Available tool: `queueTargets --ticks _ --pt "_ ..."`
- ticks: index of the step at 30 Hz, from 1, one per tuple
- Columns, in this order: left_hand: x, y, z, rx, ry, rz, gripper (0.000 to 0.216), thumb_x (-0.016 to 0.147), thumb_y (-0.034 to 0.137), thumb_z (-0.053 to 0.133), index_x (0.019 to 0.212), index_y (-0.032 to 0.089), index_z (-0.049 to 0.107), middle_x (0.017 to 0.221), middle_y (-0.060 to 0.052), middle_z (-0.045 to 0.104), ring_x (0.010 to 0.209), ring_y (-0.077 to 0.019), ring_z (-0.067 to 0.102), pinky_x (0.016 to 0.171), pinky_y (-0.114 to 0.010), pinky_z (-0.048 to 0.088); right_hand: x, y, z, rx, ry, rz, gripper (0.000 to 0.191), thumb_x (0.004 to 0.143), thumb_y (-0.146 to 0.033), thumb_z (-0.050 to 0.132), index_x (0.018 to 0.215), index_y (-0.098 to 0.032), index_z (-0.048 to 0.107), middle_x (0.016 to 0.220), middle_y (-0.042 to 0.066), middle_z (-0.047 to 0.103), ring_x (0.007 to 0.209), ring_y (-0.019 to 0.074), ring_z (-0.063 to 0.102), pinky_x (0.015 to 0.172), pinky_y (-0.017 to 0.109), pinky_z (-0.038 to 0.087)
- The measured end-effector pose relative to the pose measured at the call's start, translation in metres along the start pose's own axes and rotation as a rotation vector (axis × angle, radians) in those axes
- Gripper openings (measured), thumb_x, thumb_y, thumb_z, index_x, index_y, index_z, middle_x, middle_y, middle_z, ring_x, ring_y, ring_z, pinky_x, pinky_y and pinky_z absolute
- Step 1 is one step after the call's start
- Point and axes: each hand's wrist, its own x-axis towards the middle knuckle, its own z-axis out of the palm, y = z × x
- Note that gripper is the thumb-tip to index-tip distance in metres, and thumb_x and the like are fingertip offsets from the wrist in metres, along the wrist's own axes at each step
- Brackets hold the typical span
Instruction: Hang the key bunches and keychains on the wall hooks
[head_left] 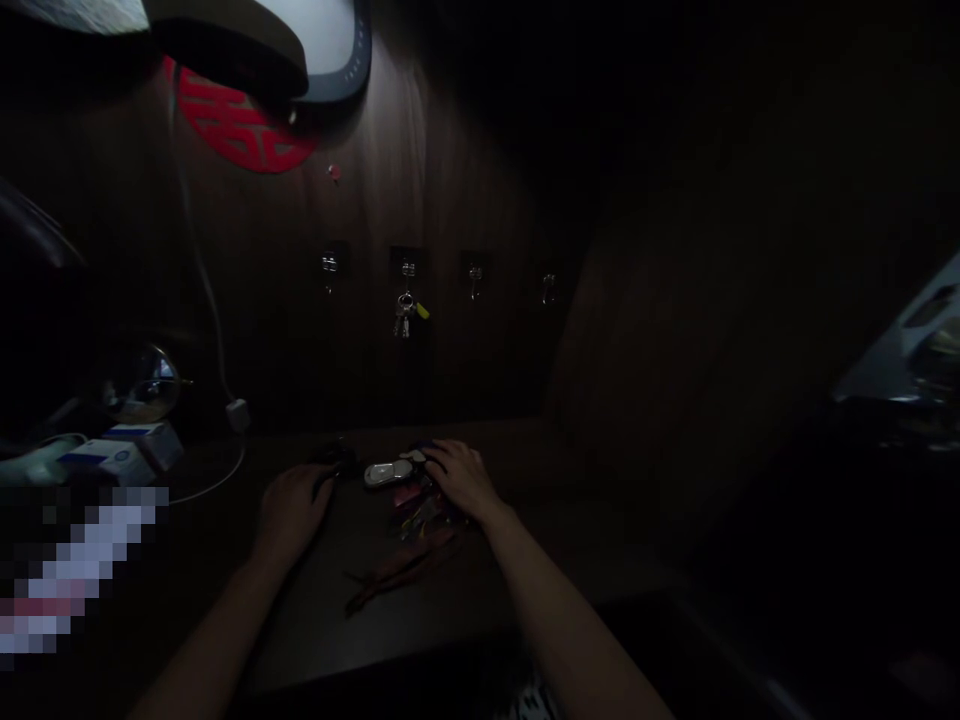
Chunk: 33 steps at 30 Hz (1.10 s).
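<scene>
Because the feed comes through so dim, I am reading the person's hands mostly by their outlines. The left hand (292,515) is on the far part of a dark wooden table (352,645), its fingers curled forward and down against a small black object (335,458). I cannot tell whether they are gripping it. The right hand (465,478) is arched palm-down over a colourful tangle of keyrings and straps (420,510), with its fingers reaching a dark piece at the tangle's far edge. It looks closed rather than spread, but I cannot confirm a grip from here.

Between the hands, a silvery oval key fob (388,473) lies just beside the right fingers. The tangle spreads toward me from under the right hand, and a thin brown cord (397,572) trails from it to the near left.

Beyond the table's far edge, a dark wood-panelled wall (480,150) carries a row of four small hooks. A bunch of keys (405,315) with a yellow tag hangs from the second hook from the left. Higher up are a red paper emblem (240,125) and, partly cut off by the top of my view, a curved lamp (330,50). To the far left, a white cable (202,280) runs down the wall to a white plug (237,414), and two blue-and-white boxes (120,450) sit on the table near a glass globe (146,385).
</scene>
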Motion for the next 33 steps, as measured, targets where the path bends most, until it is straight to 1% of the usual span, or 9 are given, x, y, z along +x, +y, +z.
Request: queueTargets --ticks 7,12,16,19,22,24,26,30,33 --pt "-0.007 0.002 -0.024 0.208 -0.054 -0.158 0.041 0.084 0.037 0.034 0.099 0.016 0.065 0.103 -0.014 0.068 0.098 -0.0319 0.060 0.080 -0.041 0.044 0.002 0.007 -0.003 -0.049 0.144 0.160 0.027 0.091 -0.025 0.039 0.094 -0.025 0.065 0.106 0.001 0.066 0.105 0.0169 0.051 0.087 0.032 0.031" --pt "-0.008 -0.004 -0.034 0.223 -0.071 -0.246 0.045 0.086 0.038 0.031 0.101 0.013 0.065 0.102 -0.018 0.066 0.096 -0.0331 0.060 0.075 -0.041 0.046 0.002 0.018 -0.007 -0.161 0.217 0.321 0.025 0.088 -0.022 0.041 0.079 -0.021 0.065 0.091 0.003 0.068 0.096 0.0170 0.053 0.081 0.029 0.030" --pt "-0.008 -0.009 -0.033 0.216 -0.047 -0.288 0.045 0.085 0.041 0.032 0.093 0.013 0.067 0.101 -0.020 0.065 0.096 -0.0351 0.059 0.075 -0.044 0.046 -0.001 0.023 -0.012 -0.193 0.277 0.425 0.024 0.087 -0.023 0.041 0.081 -0.021 0.065 0.091 0.005 0.068 0.095 0.0197 0.052 0.080 0.032 0.030" --pt "-0.008 -0.014 -0.030 0.215 0.022 -0.277 0.043 0.084 0.040 0.034 0.090 0.012 0.065 0.098 -0.020 0.064 0.093 -0.0360 0.059 0.072 -0.045 0.046 -0.002 0.023 -0.012 -0.136 0.317 0.409 0.024 0.085 -0.022 0.043 0.097 -0.022 0.064 0.101 0.004 0.066 0.100 0.0203 0.050 0.083 0.033 0.031" --pt "-0.007 -0.020 -0.025 0.171 0.150 -0.140 0.036 0.082 0.032 0.035 0.099 0.012 0.060 0.100 -0.018 0.064 0.095 -0.0326 0.059 0.077 -0.044 0.046 -0.002 0.019 -0.009 -0.038 0.263 0.254 0.033 0.084 -0.019 0.044 0.113 -0.027 0.058 0.115 0.001 0.062 0.109 0.0181 0.046 0.089 0.032 0.030" --pt "-0.006 -0.021 -0.021 0.103 0.218 -0.003 0.034 0.081 0.028 0.035 0.104 0.016 0.057 0.107 -0.014 0.063 0.101 -0.0291 0.057 0.085 -0.043 0.044 -0.002 0.016 -0.007 -0.008 0.197 0.178 0.034 0.085 -0.019 0.043 0.114 -0.029 0.058 0.117 -0.001 0.062 0.111 0.0167 0.046 0.092 0.032 0.028" --pt "-0.006 -0.019 -0.015 0.027 0.242 0.132 0.034 0.081 0.027 0.036 0.108 0.019 0.056 0.112 -0.010 0.062 0.105 -0.0264 0.056 0.090 -0.042 0.042 -0.002 0.014 -0.005 -0.017 0.158 0.180 0.031 0.087 -0.021 0.042 0.109 -0.030 0.062 0.113 -0.002 0.064 0.110 0.0163 0.047 0.093 0.032 0.028" --pt "-0.008 0.001 -0.001 -0.069 0.191 0.399 0.038 0.083 0.021 0.037 0.117 0.023 0.053 0.121 -0.007 0.060 0.112 -0.0221 0.053 0.095 -0.041 0.040 -0.004 0.014 -0.007 -0.089 0.142 0.277 0.027 0.087 -0.025 0.042 0.090 -0.025 0.069 0.099 0.001 0.069 0.102 0.0179 0.052 0.089 0.033 0.029" --pt "-0.010 0.022 0.008 -0.070 0.074 0.542 0.040 0.088 0.023 0.035 0.125 0.025 0.048 0.130 -0.005 0.055 0.120 -0.0193 0.047 0.099 -0.039 0.037 -0.007 0.015 -0.009 -0.108 0.154 0.285 0.026 0.087 -0.025 0.043 0.084 -0.024 0.069 0.096 0.002 0.069 0.099 0.0188 0.053 0.088 0.033 0.030"
